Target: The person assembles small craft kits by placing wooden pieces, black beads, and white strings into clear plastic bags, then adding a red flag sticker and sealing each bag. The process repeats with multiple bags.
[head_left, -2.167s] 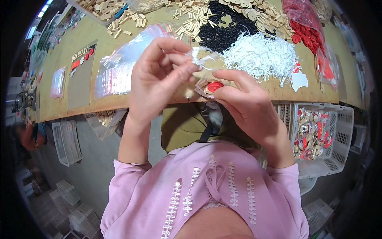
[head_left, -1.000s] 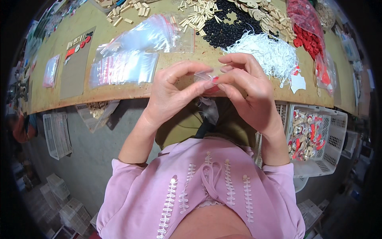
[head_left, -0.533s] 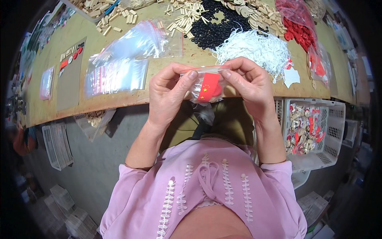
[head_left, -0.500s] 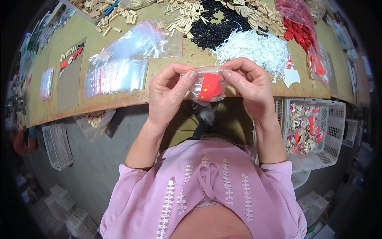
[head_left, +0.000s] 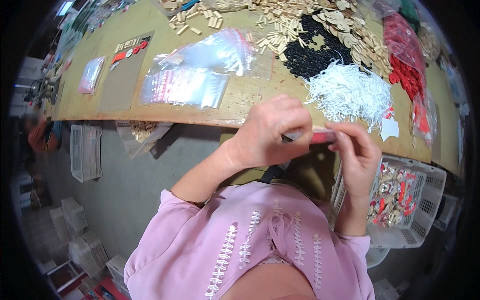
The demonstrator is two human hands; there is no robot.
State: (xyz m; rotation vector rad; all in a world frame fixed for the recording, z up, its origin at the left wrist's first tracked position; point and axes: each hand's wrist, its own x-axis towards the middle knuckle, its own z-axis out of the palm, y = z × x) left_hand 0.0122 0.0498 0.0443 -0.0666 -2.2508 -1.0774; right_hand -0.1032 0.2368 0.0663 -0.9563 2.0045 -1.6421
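Note:
A small clear zip bag point(head_left: 324, 136) with a red piece inside is held between my two hands just off the table's front edge. It is seen nearly edge-on, so its contents are mostly hidden. My left hand point(head_left: 280, 131) is closed at the bag's left end, its knuckles turned up and its fingertips partly hidden. With thumb and fingers, my right hand point(head_left: 359, 152) pinches the right end. Beyond the hands lies a heap of white cords point(head_left: 350, 95).
Flat clear bags point(head_left: 187, 89) lie on the table point(head_left: 200, 114) at left, near a board point(head_left: 122, 85) with sample parts. Black rings point(head_left: 317, 52), wooden pieces point(head_left: 285, 35) and red parts point(head_left: 407, 75) are heaped beyond. A white crate point(head_left: 425, 200) of filled packs stands at lower right.
Both hands have moved right and lower in the picture as the view shifted. The bag has tipped from facing me to nearly edge-on, and my left hand has turned knuckles-up over its left end.

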